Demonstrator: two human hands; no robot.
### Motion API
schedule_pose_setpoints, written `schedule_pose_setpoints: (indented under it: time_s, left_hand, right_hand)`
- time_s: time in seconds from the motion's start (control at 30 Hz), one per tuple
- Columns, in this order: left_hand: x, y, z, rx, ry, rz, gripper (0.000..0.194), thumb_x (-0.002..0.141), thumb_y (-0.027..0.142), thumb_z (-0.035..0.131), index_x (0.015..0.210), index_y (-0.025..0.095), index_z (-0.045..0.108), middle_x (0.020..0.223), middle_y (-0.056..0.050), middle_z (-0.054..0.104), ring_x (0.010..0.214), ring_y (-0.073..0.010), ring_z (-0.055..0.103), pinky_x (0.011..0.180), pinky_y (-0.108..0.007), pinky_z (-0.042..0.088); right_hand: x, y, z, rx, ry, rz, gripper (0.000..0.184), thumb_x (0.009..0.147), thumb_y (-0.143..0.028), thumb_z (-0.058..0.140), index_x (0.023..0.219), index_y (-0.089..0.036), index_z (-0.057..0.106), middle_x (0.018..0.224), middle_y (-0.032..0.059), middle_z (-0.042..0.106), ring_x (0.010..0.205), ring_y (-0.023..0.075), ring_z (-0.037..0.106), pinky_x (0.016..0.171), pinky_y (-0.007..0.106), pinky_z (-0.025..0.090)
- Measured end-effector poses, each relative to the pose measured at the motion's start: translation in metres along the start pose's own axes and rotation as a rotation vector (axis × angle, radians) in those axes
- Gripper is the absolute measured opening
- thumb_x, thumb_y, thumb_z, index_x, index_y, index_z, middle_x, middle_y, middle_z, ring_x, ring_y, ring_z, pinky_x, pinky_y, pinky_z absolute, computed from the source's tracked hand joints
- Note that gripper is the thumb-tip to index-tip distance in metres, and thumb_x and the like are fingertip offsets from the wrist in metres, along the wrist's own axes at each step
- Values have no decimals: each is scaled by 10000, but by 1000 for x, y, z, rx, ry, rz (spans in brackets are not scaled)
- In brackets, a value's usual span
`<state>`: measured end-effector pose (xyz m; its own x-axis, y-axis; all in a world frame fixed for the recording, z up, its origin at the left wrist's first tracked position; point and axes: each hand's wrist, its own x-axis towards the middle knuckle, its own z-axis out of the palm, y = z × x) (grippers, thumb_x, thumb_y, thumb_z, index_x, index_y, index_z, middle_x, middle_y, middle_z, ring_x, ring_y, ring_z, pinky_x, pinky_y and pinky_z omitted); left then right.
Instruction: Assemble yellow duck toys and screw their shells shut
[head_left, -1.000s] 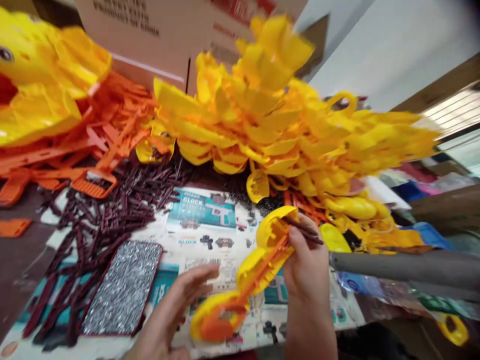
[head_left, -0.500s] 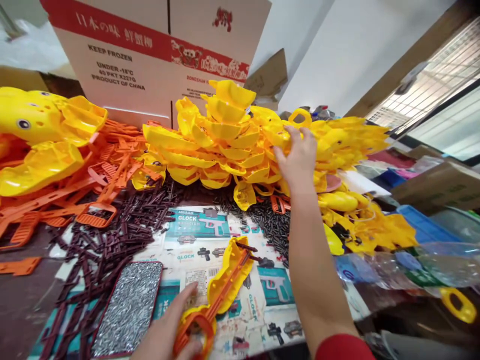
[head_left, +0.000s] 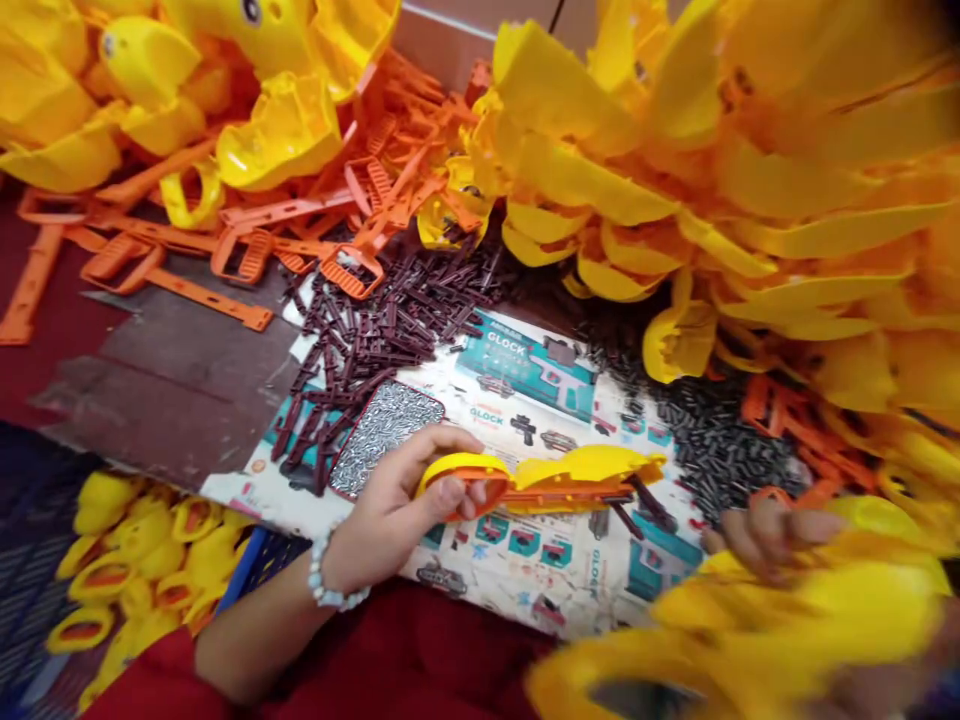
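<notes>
The right hand [head_left: 772, 540], over the yellow heap [head_left: 585, 190] a moment ago, is now back low with fingers curled onto a blurred yellow piece [head_left: 817, 600], so both hands are occupied. The left hand [head_left: 386, 515] pinches the looped end of a yellow shell [head_left: 585, 465] lined with an orange strip [head_left: 555, 497], above a printed sheet [head_left: 300, 505] on the worn tabletop [head_left: 180, 370]; a blue crate [head_left: 251, 560] sits below the edge.

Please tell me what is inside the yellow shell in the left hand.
An orange strip lies along the yellow shell, and dark sticks poke out at its far end. The left hand and the shell's own wall hide the rest.
</notes>
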<state>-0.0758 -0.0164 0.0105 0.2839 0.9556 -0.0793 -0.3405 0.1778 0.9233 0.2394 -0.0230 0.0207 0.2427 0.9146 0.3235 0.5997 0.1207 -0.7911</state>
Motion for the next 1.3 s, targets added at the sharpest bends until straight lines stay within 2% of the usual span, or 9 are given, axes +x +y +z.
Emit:
schedule_pose_setpoints:
  time_s: [0.07, 0.17, 0.27, 0.33, 0.43, 0.73, 1.0, 1.17, 1.3]
  left_hand:
    - [-5, -3, 7, -14, -52, 18, 306, 935, 438, 418, 1150, 245, 520, 941, -34, 610, 803, -111, 593, 718, -180, 492]
    - [-11, -6, 21, 42, -131, 42, 354, 968, 435, 316, 1241, 271, 472, 1141, -50, 555, 996, -132, 554, 856, -195, 448]
    - [-13, -7, 30, 97, -173, 135, 365, 972, 422, 307, 1255, 262, 473, 1178, -54, 537, 1070, -156, 522, 939, -228, 404]
    - [-12, -6, 31, 91, -186, 143, 381, 973, 431, 293, 1246, 255, 492, 1187, -59, 542, 1086, -175, 520, 955, -254, 396]
    - [-11, -5, 30, 68, -202, 99, 370, 977, 410, 294, 1235, 259, 513, 1199, -53, 554, 1100, -186, 522, 962, -268, 389]
    - [-9, -4, 31, 157, -277, 179, 361, 982, 331, 302, 1257, 192, 490, 1134, -92, 574, 1019, -181, 540, 898, -275, 409]
    - [-8, 1, 28, 255, -311, 226, 384, 968, 342, 322, 1282, 187, 480, 1082, -107, 591, 979, -196, 565, 870, -300, 444]
    - [-9, 1, 27, 245, -291, 214, 380, 968, 336, 316, 1282, 209, 488, 1095, -102, 605, 981, -205, 578, 861, -312, 459]
    - [-9, 2, 26, 294, -283, 213, 369, 962, 343, 328, 1252, 200, 504, 1002, -97, 621, 900, -202, 584, 807, -320, 478]
  right_hand:
    - [-14, 3, 22, 160, 24, 56, 528, 922, -673, 406, 752, -188, 528, 662, 52, 429, 529, 163, 495, 437, 268, 433]
    - [-31, -1, 48, 288, 168, 46, 348, 890, -535, 572, 1056, -230, 589, 965, 51, 521, 880, 192, 563, 639, 231, 492]
    - [-41, -12, 60, 308, 228, 76, 703, 714, -353, 766, 1313, -186, 437, 1204, 47, 453, 1123, 209, 457, 888, 227, 445]
    - [-45, -17, 63, 297, 286, 146, 732, 674, -253, 761, 1313, -133, 425, 1206, 72, 461, 1120, 211, 463, 918, 243, 431]
    - [-48, -18, 63, 307, 373, 201, 647, 690, -242, 725, 1264, -113, 456, 1145, 80, 505, 1048, 205, 509, 836, 239, 471]
    - [-54, -11, 63, 331, 418, 165, 734, 631, -240, 762, 1250, -50, 416, 1216, 141, 463, 1133, 249, 466, 984, 360, 413]
    - [-62, -13, 70, 259, 461, 144, 627, 681, -213, 691, 1240, -63, 450, 1225, 123, 458, 1150, 283, 446, 1043, 462, 342]
    - [-64, -15, 71, 277, 463, 173, 626, 702, -201, 683, 1259, -73, 429, 1230, 128, 456, 1151, 289, 449, 1042, 470, 346]
    - [-64, -21, 72, 230, 457, 160, 618, 733, -199, 675, 1275, -55, 414, 1235, 135, 450, 1163, 276, 440, 1046, 430, 354]
